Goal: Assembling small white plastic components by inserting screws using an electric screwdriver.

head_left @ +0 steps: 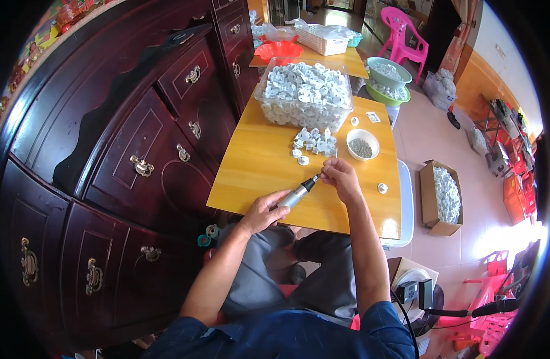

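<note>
My left hand (pixel 263 213) is wrapped round a silver and black electric screwdriver (pixel 298 194), held tilted over the table's near edge with its tip up and to the right. Beside that tip, my right hand (pixel 342 178) is closed in a pinch; what the fingertips hold is too small to make out. Just beyond lies a loose pile of small white plastic parts (pixel 313 142). A white bowl (pixel 377 147) of small grey metal pieces sits to its right. One white part (pixel 382 188) lies alone at the right of the yellow wooden table (pixel 251 149).
A clear plastic tub (pixel 344 115) heaped with white parts stands at the table's far side. Dark wooden drawers (pixel 131 149) rise on the left. On the floor to the right is a cardboard box (pixel 429 197) of white parts. A pink chair (pixel 400 33) stands far back.
</note>
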Demonstrator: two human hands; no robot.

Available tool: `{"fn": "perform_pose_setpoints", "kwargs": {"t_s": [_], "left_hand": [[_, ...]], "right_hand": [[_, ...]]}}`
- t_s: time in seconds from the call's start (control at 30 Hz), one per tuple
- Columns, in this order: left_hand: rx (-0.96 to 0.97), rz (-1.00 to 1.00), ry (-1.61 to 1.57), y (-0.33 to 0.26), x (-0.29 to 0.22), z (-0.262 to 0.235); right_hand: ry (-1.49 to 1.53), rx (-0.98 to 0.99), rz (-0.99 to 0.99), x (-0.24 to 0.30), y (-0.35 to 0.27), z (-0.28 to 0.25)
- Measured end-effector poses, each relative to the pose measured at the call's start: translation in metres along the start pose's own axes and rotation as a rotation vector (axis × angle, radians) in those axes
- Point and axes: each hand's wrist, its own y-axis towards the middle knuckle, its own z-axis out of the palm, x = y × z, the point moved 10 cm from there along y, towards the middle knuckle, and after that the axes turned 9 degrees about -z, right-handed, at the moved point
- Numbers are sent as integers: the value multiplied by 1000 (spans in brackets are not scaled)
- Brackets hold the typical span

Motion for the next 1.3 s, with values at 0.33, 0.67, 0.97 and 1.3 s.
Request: {"fn": "perform_pose_setpoints", "kwargs": {"t_s": [0.33, 0.67, 0.97, 1.3], "left_hand": [[19, 17, 42, 1, 0, 1], [-20, 22, 88, 0, 0, 0], [-7, 23, 71, -1, 1, 0], [1, 31, 13, 2, 4, -1]], "right_hand": [[-83, 225, 52, 7, 8, 2], [-127, 236, 34, 8, 5, 6], [-213, 265, 55, 11, 10, 7], [-234, 267, 54, 14, 9, 11]]}}
